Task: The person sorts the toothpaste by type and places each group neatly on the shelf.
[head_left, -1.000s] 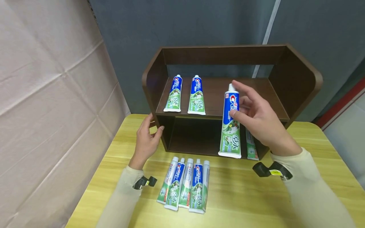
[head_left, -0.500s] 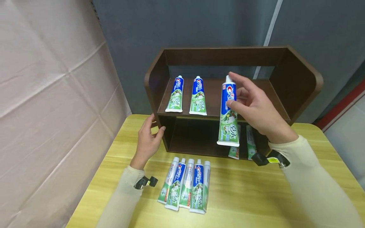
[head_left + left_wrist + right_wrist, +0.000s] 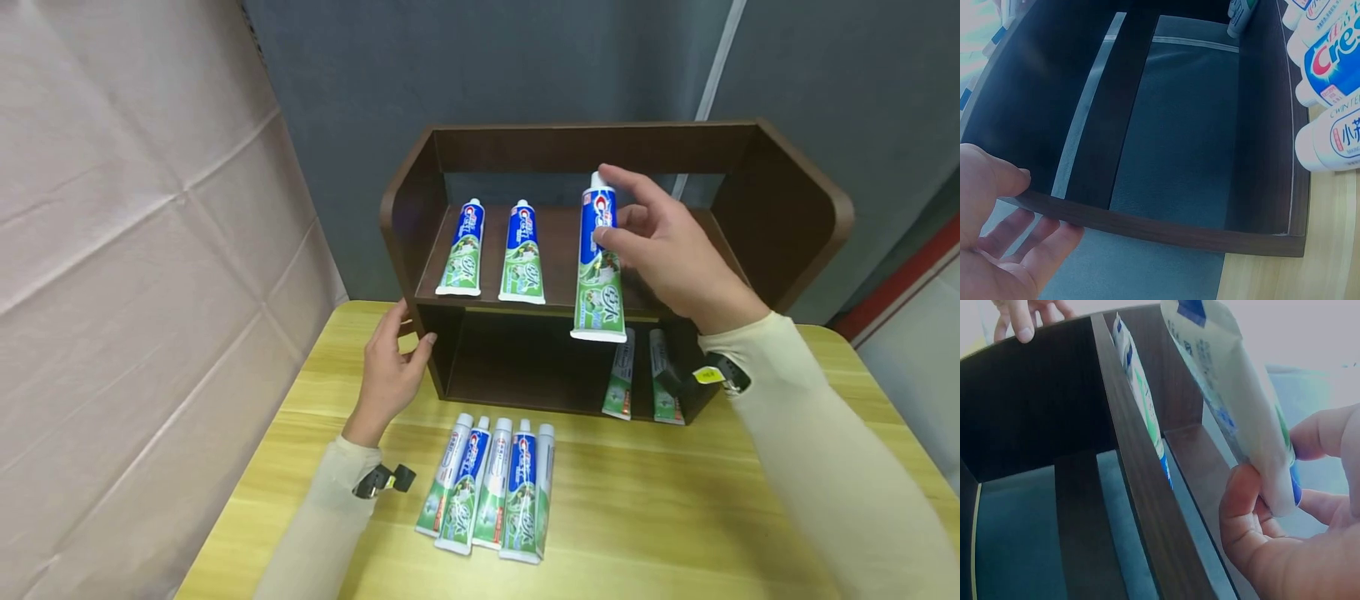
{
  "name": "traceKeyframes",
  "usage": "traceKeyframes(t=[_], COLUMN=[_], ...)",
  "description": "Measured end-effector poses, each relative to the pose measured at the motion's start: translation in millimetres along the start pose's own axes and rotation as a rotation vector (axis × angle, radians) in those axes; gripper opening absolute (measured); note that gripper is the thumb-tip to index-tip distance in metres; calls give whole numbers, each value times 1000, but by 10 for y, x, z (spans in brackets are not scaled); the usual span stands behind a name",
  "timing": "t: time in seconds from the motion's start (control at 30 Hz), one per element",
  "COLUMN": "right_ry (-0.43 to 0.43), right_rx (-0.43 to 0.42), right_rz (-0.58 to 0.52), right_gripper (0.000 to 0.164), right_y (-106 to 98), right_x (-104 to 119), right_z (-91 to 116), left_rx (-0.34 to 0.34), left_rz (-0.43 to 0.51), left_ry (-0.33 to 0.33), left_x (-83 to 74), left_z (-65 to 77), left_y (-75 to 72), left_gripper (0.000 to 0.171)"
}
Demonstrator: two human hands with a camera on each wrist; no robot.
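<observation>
My right hand (image 3: 667, 242) holds a blue and green toothpaste tube (image 3: 600, 292) near its cap, thumb on the front and a finger at the cap. The tube, cap up, hangs before the upper level of a dark brown shelf (image 3: 570, 129); the right wrist view shows the tube's pale back (image 3: 1235, 381). Two similar tubes (image 3: 461, 250) (image 3: 522, 254) lie on that level at the left. My left hand (image 3: 392, 367) grips the shelf's left side panel; in the left wrist view the thumb (image 3: 1010, 178) is inside the panel and the fingers outside.
Several toothpaste tubes (image 3: 491, 492) lie side by side on the wooden table (image 3: 645, 517) in front of the shelf. Two white-and-green tubes (image 3: 619, 379) (image 3: 663, 383) stand in the lower level at the right. Behind is a grey curtain (image 3: 525, 58); a pale cloth wall (image 3: 150, 250) is at the left.
My right hand has lifted the tube up and slightly left, from below the upper level's front edge to mostly above it. Lower-level tubes came into view. The left hand stays on the shelf.
</observation>
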State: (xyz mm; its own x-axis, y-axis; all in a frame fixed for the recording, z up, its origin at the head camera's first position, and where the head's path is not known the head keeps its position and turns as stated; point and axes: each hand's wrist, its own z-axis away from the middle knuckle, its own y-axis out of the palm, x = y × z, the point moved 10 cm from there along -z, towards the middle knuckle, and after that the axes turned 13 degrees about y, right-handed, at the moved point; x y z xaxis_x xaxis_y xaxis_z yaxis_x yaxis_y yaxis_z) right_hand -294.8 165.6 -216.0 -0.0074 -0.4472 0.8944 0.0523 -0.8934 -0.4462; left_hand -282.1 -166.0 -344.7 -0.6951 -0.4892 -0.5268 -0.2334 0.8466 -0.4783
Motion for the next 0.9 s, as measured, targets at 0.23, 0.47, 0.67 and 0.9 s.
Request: traceKeyframes(t=[0.23, 0.47, 0.67, 0.9], right_ry=[29, 95, 134, 180], right_rx=[11, 12, 37, 72], right_rz=[-72, -63, -30, 55], right_gripper=[68, 70, 71, 76], right_y=[-32, -22, 12, 56], right_x=[-1, -48, -87, -135], right_z=[-199, -369, -495, -594], left_rx=[3, 11, 11, 5], left_rz=[-1, -15, -15, 2], left_ry=[1, 0, 4, -1], left_x=[14, 9, 18, 15], left_z=[3, 3, 3, -3], left_y=[21, 18, 28, 23], left_gripper=[60, 60, 60, 59])
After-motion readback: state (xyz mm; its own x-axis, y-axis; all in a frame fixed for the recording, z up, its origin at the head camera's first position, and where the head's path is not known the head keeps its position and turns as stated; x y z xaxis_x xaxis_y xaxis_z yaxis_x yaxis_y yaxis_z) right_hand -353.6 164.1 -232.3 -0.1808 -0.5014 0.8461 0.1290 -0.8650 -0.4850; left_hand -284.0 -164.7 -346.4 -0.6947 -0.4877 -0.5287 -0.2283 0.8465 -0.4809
